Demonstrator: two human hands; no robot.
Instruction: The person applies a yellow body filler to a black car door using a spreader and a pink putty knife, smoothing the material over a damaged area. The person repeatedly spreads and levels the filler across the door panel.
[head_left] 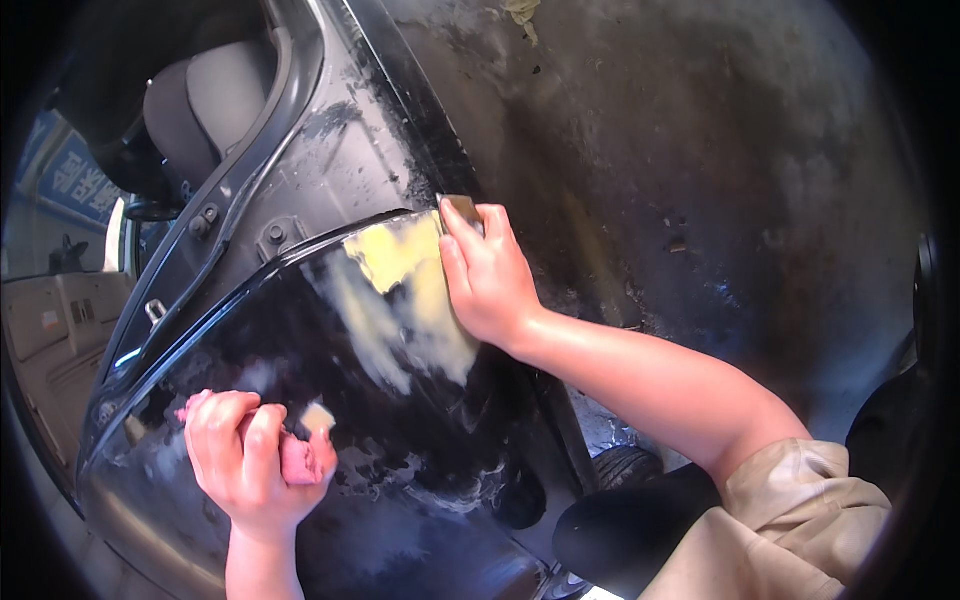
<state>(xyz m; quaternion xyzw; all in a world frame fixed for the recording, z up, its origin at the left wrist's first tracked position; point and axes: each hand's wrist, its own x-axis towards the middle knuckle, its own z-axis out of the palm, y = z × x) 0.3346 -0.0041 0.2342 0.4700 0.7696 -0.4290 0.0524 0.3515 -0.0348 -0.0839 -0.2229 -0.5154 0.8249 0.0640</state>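
Observation:
My right hand is closed on a flat brownish piece of sandpaper, its fingers pressed to the edge of a dark car body panel. Beside those fingers, a bright yellow filler patch lies on the panel, with paler, smeared filler below it. Over the lower left of the panel, my left hand grips a crumpled pink cloth. A small beige square shows at its thumb; I cannot tell whether it is held or lies on the panel.
The door opening's dark frame runs along the left, with a bolted hinge or bracket on it. Inside the car are a grey seat and a beige door trim. A stained floor spreads right; a tyre shows low down.

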